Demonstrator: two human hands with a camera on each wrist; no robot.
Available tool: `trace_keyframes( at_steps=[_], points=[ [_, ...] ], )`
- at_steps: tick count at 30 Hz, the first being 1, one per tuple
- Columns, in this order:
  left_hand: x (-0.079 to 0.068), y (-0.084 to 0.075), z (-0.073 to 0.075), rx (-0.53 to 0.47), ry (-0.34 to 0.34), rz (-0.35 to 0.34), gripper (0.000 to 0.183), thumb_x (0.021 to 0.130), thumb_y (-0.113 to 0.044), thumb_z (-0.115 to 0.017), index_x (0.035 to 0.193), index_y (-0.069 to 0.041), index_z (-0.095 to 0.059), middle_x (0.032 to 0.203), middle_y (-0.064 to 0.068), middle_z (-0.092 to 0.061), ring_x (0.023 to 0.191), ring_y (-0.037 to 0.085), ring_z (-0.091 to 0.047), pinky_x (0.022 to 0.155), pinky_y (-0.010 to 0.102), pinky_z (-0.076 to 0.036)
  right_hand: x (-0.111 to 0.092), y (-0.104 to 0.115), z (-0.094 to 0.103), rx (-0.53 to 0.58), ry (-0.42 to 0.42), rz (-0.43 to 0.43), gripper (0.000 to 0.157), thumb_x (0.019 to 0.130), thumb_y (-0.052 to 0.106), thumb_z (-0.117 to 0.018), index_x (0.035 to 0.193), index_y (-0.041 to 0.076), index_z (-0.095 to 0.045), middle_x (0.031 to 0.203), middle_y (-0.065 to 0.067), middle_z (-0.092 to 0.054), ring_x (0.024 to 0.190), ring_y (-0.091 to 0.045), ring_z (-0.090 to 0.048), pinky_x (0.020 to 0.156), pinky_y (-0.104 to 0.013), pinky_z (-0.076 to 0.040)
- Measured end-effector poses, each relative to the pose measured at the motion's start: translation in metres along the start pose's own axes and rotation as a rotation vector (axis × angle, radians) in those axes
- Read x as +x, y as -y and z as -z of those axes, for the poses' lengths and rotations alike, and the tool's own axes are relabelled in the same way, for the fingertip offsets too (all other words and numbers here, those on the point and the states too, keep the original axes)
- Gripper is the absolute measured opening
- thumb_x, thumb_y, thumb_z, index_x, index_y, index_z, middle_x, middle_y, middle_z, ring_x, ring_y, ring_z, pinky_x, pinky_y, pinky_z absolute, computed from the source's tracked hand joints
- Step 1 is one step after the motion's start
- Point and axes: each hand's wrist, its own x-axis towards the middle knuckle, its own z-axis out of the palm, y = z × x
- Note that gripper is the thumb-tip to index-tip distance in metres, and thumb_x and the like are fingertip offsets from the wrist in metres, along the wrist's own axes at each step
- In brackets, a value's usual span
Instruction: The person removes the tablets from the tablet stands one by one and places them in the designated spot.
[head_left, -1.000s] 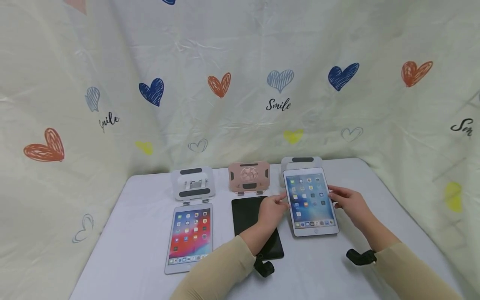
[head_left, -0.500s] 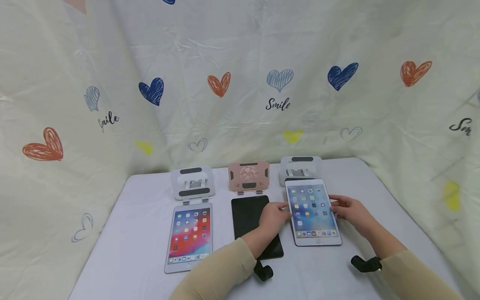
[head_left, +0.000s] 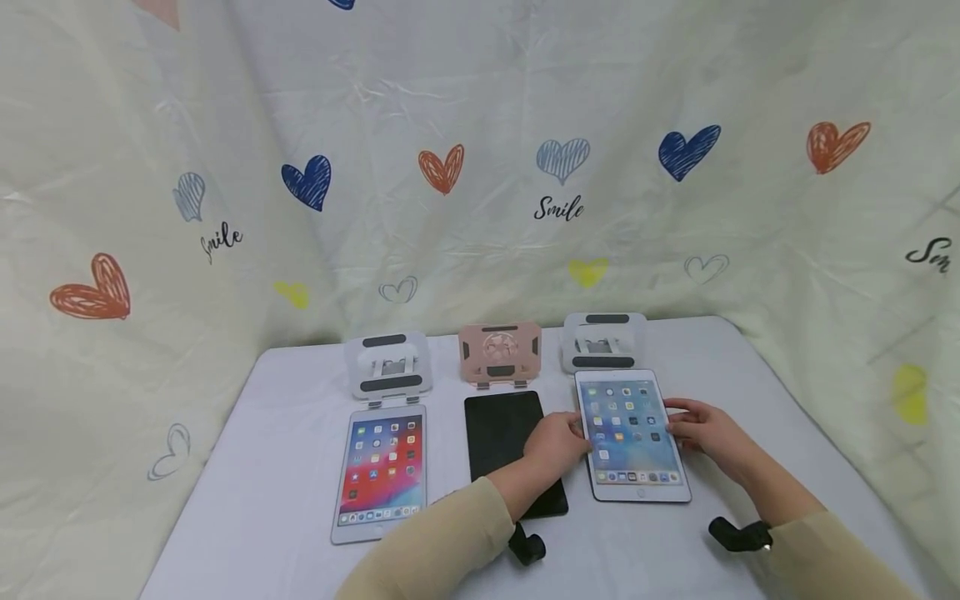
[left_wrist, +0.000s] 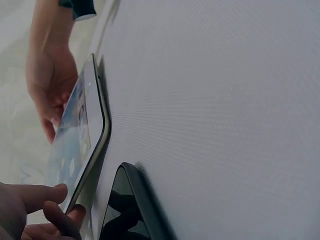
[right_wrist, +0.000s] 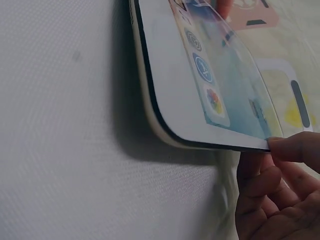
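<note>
A white tablet (head_left: 633, 437) with a lit home screen lies at the right of the table, just in front of a white tablet stand (head_left: 603, 362). My left hand (head_left: 553, 446) pinches its left edge, thumb on top. On the opposite edge, my right hand (head_left: 708, 429) holds it the same way. In the left wrist view the tablet (left_wrist: 95, 110) hovers low, a shadow under its rim. The right wrist view shows the thumb of my right hand (right_wrist: 275, 195) on the glass and the fingers curled beneath. My left forearm crosses over a black tablet (head_left: 498, 429).
Another white tablet (head_left: 380, 467) with a red and blue screen lies at the left, below a second white stand (head_left: 390, 386). A pink stand (head_left: 474, 360) is behind the black tablet. A curtain (head_left: 495, 83) printed with hearts hangs behind the table (head_left: 270, 467).
Both hands have brought the white tablet toward the near side of the table and slightly right. The right-hand stand, partly covered before, now shows fully.
</note>
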Motion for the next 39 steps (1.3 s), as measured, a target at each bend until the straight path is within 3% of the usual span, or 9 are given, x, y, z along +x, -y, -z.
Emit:
trace_keyframes(
  at_steps=[3, 9, 17, 21, 28, 35, 39],
  points=[
    [-0.001, -0.001, -0.001, 0.023, 0.03, 0.007, 0.049, 0.084, -0.016, -0.079, 0.131, -0.013, -0.066, 0.077, -0.009, -0.061, 0.068, 0.009, -0.053, 0.059, 0.026, -0.042, -0.001, 0.0, 0.001, 0.001, 0.005, -0.003, 0.064, 0.098, 0.021, -0.062, 0.15, -0.003, -0.033, 0.115, -0.014, -0.063, 0.093, -0.02, -0.058, 0.075, -0.031, -0.051],
    [-0.002, -0.004, -0.003, 0.131, 0.052, -0.013, 0.027, 0.083, -0.018, -0.079, 0.108, -0.012, -0.073, 0.079, -0.008, -0.064, 0.066, 0.01, -0.052, 0.058, 0.027, -0.042, -0.004, 0.001, 0.001, -0.016, 0.021, 0.005, 0.061, 0.099, 0.02, -0.06, 0.149, -0.005, -0.034, 0.114, -0.014, -0.064, 0.092, -0.022, -0.057, 0.074, -0.031, -0.05],
    [-0.006, -0.006, 0.0, 0.279, 0.094, -0.007, 0.025, 0.081, -0.025, -0.081, 0.1, -0.011, -0.074, 0.082, -0.005, -0.064, 0.062, 0.012, -0.051, 0.055, 0.028, -0.041, 0.0, -0.002, -0.002, -0.035, 0.043, 0.008, 0.057, 0.099, 0.017, -0.059, 0.146, -0.007, -0.038, 0.111, -0.013, -0.063, 0.089, -0.022, -0.056, 0.073, -0.031, -0.049],
    [-0.007, -0.009, 0.002, 0.332, 0.111, -0.013, 0.031, 0.08, -0.027, -0.082, 0.104, -0.009, -0.073, 0.09, -0.002, -0.067, 0.064, 0.013, -0.052, 0.056, 0.028, -0.042, 0.0, -0.001, -0.002, -0.057, 0.038, 0.01, 0.056, 0.099, 0.017, -0.059, 0.145, -0.007, -0.039, 0.112, -0.013, -0.064, 0.088, -0.023, -0.057, 0.073, -0.032, -0.049],
    [-0.005, -0.012, -0.002, 0.526, 0.144, -0.053, 0.044, 0.08, -0.031, -0.082, 0.117, -0.012, -0.069, 0.106, 0.0, -0.067, 0.071, 0.012, -0.052, 0.062, 0.028, -0.047, -0.003, 0.002, 0.001, -0.094, 0.033, 0.009, 0.056, 0.099, 0.019, -0.059, 0.144, -0.008, -0.041, 0.118, -0.017, -0.063, 0.09, -0.023, -0.057, 0.073, -0.034, -0.048],
    [-0.006, -0.012, -0.001, 0.571, 0.158, -0.033, 0.05, 0.079, -0.036, -0.083, 0.122, -0.017, -0.067, 0.108, -0.005, -0.069, 0.074, 0.012, -0.053, 0.065, 0.03, -0.046, -0.002, 0.005, 0.003, -0.126, 0.053, -0.017, 0.055, 0.099, 0.019, -0.059, 0.144, -0.007, -0.042, 0.12, -0.018, -0.063, 0.094, -0.024, -0.057, 0.076, -0.034, -0.049],
    [-0.01, -0.012, -0.001, 0.528, 0.183, -0.008, 0.051, 0.082, -0.034, -0.081, 0.127, -0.017, -0.063, 0.087, -0.005, -0.07, 0.065, 0.011, -0.056, 0.063, 0.029, -0.044, -0.001, 0.007, 0.004, -0.152, 0.065, -0.027, 0.054, 0.099, 0.018, -0.058, 0.143, -0.008, -0.043, 0.118, -0.018, -0.064, 0.093, -0.024, -0.056, 0.076, -0.034, -0.049]
  ],
)
